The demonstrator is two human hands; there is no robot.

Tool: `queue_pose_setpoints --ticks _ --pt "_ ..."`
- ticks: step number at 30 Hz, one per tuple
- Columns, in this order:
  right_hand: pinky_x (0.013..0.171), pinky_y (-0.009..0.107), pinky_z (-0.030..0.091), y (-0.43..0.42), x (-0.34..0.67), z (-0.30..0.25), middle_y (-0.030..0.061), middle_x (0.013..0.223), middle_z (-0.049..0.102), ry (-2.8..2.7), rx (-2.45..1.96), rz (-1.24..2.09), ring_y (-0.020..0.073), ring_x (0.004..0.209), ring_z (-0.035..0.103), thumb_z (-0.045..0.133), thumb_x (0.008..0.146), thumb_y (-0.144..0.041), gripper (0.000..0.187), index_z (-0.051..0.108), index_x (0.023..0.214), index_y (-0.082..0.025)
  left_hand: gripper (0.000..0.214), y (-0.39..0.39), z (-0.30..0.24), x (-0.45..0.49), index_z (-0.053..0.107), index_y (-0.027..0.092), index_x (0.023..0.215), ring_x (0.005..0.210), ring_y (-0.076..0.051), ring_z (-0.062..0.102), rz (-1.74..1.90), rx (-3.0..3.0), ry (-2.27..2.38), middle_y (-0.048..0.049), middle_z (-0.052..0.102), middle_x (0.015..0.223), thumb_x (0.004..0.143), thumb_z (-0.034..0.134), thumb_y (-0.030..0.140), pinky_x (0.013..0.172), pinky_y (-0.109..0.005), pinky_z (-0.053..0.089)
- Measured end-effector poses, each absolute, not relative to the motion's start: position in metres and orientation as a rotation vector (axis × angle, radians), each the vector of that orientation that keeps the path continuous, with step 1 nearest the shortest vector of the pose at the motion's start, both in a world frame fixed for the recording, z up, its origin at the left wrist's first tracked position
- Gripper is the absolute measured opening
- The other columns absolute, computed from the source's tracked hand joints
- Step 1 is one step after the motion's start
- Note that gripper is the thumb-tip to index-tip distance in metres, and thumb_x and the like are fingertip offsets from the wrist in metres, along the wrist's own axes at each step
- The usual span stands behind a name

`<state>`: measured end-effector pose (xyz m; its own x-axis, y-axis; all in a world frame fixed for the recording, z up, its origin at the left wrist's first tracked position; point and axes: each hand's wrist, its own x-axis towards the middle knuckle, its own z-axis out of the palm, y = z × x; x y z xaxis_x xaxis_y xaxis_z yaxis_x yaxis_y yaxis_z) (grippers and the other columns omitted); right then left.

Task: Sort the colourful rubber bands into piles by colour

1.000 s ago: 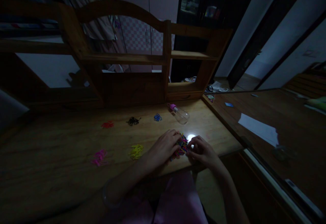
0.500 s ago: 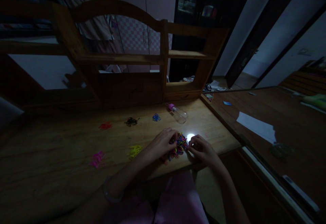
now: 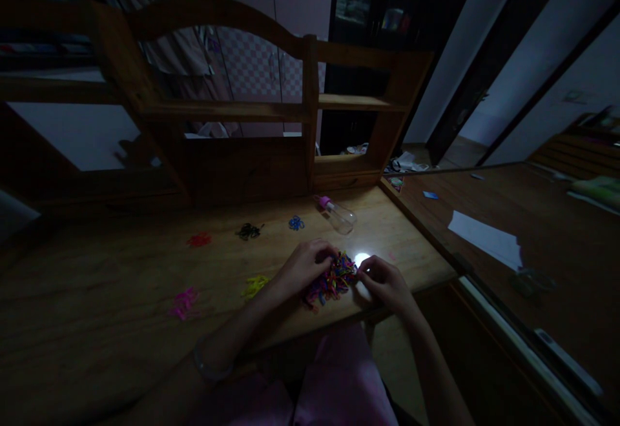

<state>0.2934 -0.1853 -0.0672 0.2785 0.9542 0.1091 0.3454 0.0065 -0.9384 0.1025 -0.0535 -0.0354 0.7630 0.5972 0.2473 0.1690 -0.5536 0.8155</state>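
A heap of small multicoloured rubber bands (image 3: 339, 276) lies on the wooden desk, close to its front edge. My left hand (image 3: 310, 264) rests over the heap's left side, its fingers curled and pressed into the bands; their tips are partly hidden. At the heap's right edge, my right hand (image 3: 382, 279) is closed in a pinch on bands there, though which ones is too dark to make out. Left of the heap are yellow bands (image 3: 255, 286), partly behind my left forearm. Farther off sit separate clusters of pink bands (image 3: 184, 302), red bands (image 3: 199, 239), black bands (image 3: 249, 231) and blue bands (image 3: 296, 223).
A clear bottle with a pink cap (image 3: 341, 217) lies on its side behind the heap. A wooden shelf unit (image 3: 310, 110) rises along the desk's back. To the right, a brown surface holds white paper (image 3: 485, 239) and a blue card (image 3: 430, 195). The room is dim.
My left hand has shifted slightly left and its fingers have curled more, showing more of the heap, which looks spread farther left. My right hand's fingers have drawn closer together.
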Motion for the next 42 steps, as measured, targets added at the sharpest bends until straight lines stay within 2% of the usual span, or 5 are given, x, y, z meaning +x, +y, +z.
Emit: queue_pose_setpoints --ticks 12,24,28,36,42 --pt "0.065 0.025 0.047 -0.184 0.294 -0.065 0.0031 0.089 0.066 -1.298 -1.507 0.723 0.0158 0.077 0.061 0.072 0.077 -0.039 0.027 0.063 0.095 -0.02 0.012 -0.043 -0.037 0.097 0.073 0.02 0.069 0.073 -0.015 0.057 0.736 2.101 0.775 -0.0032 0.064 0.083 0.067 0.075 0.031 0.063 -0.026 0.043" --pt "0.047 0.021 0.031 -0.186 0.294 -0.07 -0.0025 0.063 0.056 -1.235 -1.586 0.731 0.0094 0.053 0.044 0.07 0.077 -0.041 0.025 0.064 0.086 -0.019 0.018 0.023 -0.045 0.091 0.075 0.019 0.087 0.081 -0.019 0.066 0.873 2.145 0.981 -0.0065 0.074 0.088 0.08 0.063 0.03 0.073 -0.028 0.048" --pt "0.049 0.021 0.034 -0.187 0.294 -0.074 -0.0016 0.068 0.059 -1.199 -1.553 0.755 0.0106 0.056 0.048 0.069 0.078 -0.04 0.023 0.062 0.086 -0.019 0.019 0.039 -0.045 0.09 0.072 0.017 0.095 0.079 -0.019 0.064 0.846 2.262 1.082 -0.0073 0.071 0.088 0.078 0.066 0.025 0.073 -0.029 0.049" --pt "0.058 0.023 0.043 -0.174 0.295 -0.051 0.0021 0.083 0.066 -1.209 -1.595 0.501 0.0126 0.064 0.054 0.065 0.082 -0.039 0.019 0.067 0.086 -0.02 0.024 -0.036 -0.016 0.067 0.067 0.022 0.103 0.102 -0.021 0.059 0.78 2.497 0.905 -0.0064 0.062 0.107 0.093 0.048 0.032 0.093 -0.036 0.046" --pt "0.059 0.023 0.043 -0.102 0.275 -0.025 0.0016 0.082 0.069 -1.558 -1.557 0.349 0.0115 0.062 0.057 0.062 0.085 -0.031 0.013 0.068 0.087 -0.02 0.02 -0.115 -0.03 0.033 0.067 0.025 0.095 0.098 -0.018 0.061 0.73 2.254 0.946 -0.0031 0.064 0.102 0.093 0.047 0.028 0.09 -0.032 0.049"
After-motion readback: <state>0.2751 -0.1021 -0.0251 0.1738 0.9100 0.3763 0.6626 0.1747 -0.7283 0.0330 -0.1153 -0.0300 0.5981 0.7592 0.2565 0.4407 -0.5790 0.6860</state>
